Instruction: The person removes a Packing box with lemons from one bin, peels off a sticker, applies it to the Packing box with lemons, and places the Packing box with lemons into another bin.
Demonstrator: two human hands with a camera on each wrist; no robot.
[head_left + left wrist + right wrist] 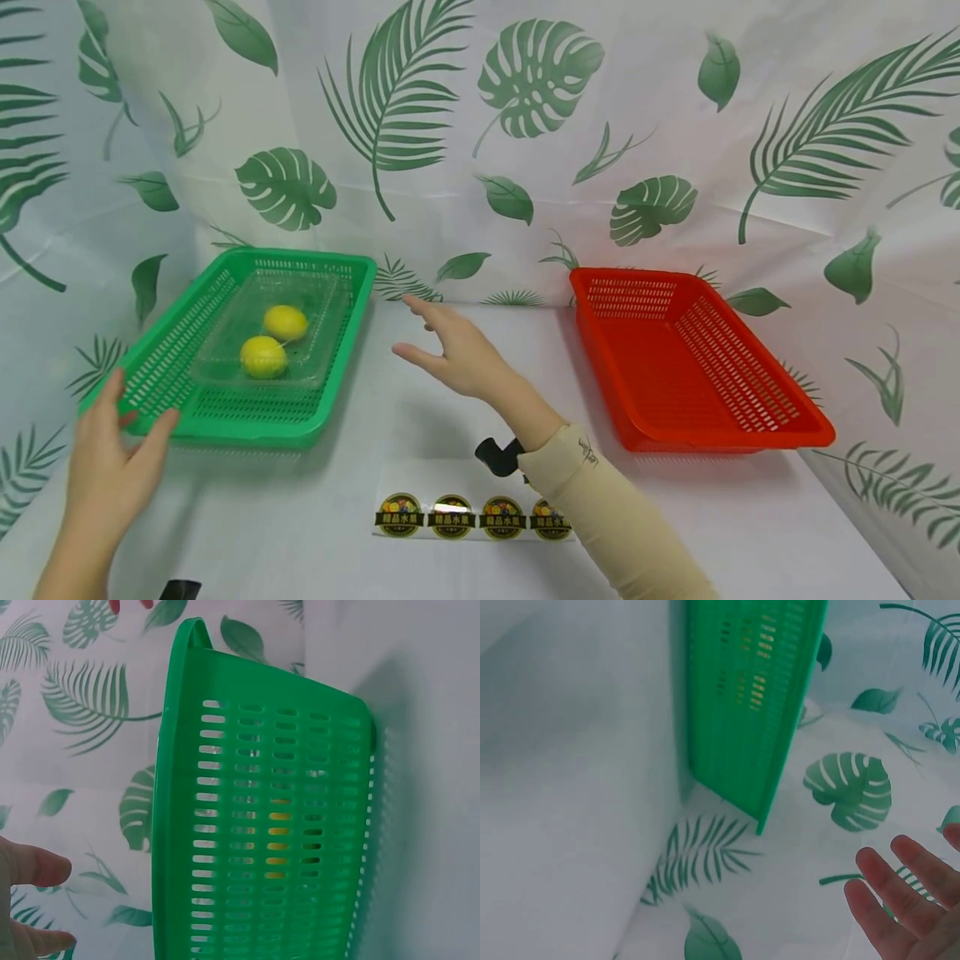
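Observation:
Inside the green basket (195,429) on the left lies a clear plastic box (315,296), with two lemons (264,357) showing in it. My left hand (112,467) hovers by the basket's near left corner, fingers spread and nothing held. To the right of the same basket, my right hand (461,354) is in the air above the table, its fingers extended and holding nothing. Through the slots of the green basket (262,682), the left wrist view shows bits of yellow. The right hand's fingers (900,885) appear apart from the basket in the right wrist view.
A red basket (660,367) stands at the right of the white table. In front of my right hand's forearm lies a strip of round fruit labels (451,517). A leaf-print sheet (540,233) hangs behind the table.

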